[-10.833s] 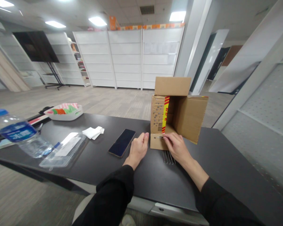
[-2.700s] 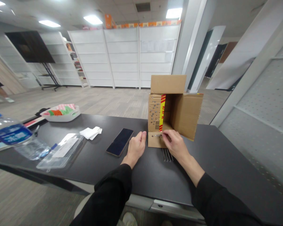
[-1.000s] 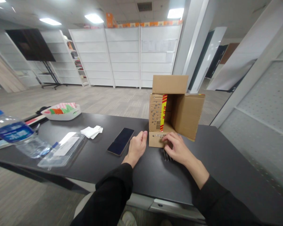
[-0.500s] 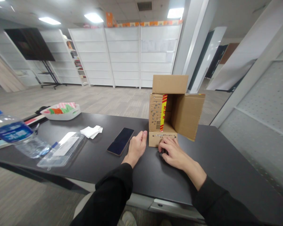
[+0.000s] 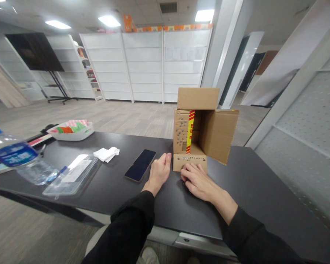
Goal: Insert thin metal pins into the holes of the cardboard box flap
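Head view, from the left: a blue-capped bottle [image 5: 15,156], a white basket [image 5: 74,136] and a clear plastic case [image 5: 62,187] fill the left part of the dark table [image 5: 253,198], with folded white paper [image 5: 106,154] just beside the case. Next, a phone [image 5: 140,165] lies flat, its long axis running from near left to far right. Just right of it, the left hand [image 5: 160,169] is clenched in a fist, thumb uppermost; whether anything is inside cannot be seen. The cardboard box [image 5: 180,141] stands right of that fist, its tall axis upright and its open mouth facing near. Its top flap [image 5: 198,98] rises upright, its right flap [image 5: 221,135] swings out toward the near right, and its lower flap [image 5: 178,167] bears a row of small holes [image 5: 193,158]. Near that flap, the right hand [image 5: 199,179] has its fingers curled downward; I cannot tell whether they grasp something. Open tabletop spreads right of the box, and bare surface runs from the right hand to the near edge.
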Demonstrator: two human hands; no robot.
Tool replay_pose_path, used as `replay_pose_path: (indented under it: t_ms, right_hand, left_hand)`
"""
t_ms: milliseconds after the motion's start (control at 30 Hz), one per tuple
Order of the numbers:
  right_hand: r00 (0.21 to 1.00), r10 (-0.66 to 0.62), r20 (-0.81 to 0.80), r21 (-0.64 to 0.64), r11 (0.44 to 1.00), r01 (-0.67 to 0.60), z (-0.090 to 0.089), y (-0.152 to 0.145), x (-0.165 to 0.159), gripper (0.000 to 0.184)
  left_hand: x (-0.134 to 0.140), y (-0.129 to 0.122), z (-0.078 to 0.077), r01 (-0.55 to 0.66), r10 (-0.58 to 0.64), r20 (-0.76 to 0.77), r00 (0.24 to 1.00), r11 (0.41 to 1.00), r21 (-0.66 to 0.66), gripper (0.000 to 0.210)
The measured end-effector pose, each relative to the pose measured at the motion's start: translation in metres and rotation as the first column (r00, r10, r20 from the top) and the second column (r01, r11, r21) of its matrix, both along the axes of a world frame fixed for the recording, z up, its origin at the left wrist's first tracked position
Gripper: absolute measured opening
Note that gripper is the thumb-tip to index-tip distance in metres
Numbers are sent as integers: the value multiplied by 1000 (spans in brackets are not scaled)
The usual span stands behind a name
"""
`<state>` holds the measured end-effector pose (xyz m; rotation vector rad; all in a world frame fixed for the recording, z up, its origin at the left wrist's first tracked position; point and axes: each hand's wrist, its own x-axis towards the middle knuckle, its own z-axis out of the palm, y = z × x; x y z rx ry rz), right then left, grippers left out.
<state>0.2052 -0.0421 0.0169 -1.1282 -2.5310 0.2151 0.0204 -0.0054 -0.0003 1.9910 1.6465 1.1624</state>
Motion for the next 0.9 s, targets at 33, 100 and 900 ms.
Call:
replay_pose_path:
  t_ms: [33, 100, 900]
  right_hand:
    - [1000, -2, -8, 5, 1000, 2, 0, 0, 0, 17]
    - [999, -15, -39, 17, 1000, 15, 0, 1, 0, 16]
    - [752, -173, -636, 192, 909, 371, -17, 37, 21, 8]
  left_hand:
    - [0, 0, 0, 0, 0, 1, 1000, 1000, 6, 43]
    - [0, 0, 0, 2, -2, 4, 1000, 1000, 14, 43]
    - [0, 2, -2, 19, -20, 27, 999, 1000, 25, 40]
